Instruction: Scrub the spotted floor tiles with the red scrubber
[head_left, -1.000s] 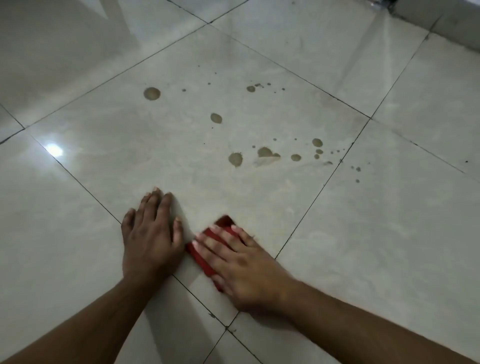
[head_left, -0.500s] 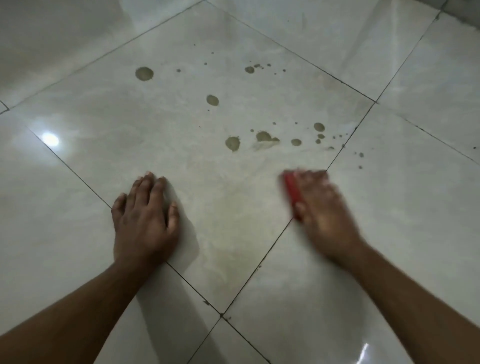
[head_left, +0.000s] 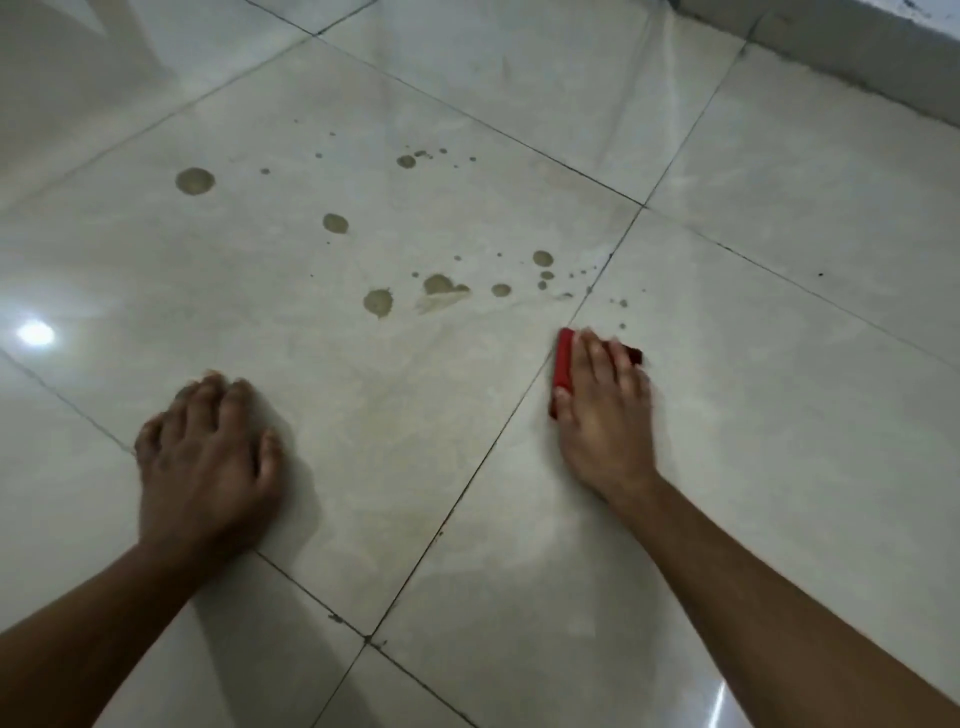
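Fingers (head_left: 597, 364) of the right hand (head_left: 605, 415) are lying flat over the red scrubber (head_left: 562, 366), pressing it down onto the floor rather than curling round it, while those of the left hand (head_left: 208, 462) are spreading loose and holding nothing, the palm resting on the floor.

Pale glossy floor tiles (head_left: 363, 415) are filling nearly the whole view, with dark grout lines (head_left: 467, 483) crossing between them. Both bare forearms are reaching in from the bottom edge, well apart from each other.

Brownish spots (head_left: 378, 303) are scattered over the middle tile, beyond both hands (the biggest ones are round blots, the rest mere specks), and a few tiny ones are sitting just past the grout line near the right hand. One larger blot (head_left: 195, 181) is lying far off to the left.

Showing as a red strip along the thumb side of the right hand, with a small dark-red corner (head_left: 635, 356) peeking out past the fingertips, the scrubber is sitting just right of the grout line. A bright light reflection (head_left: 35, 333) is gleaming at the left edge.
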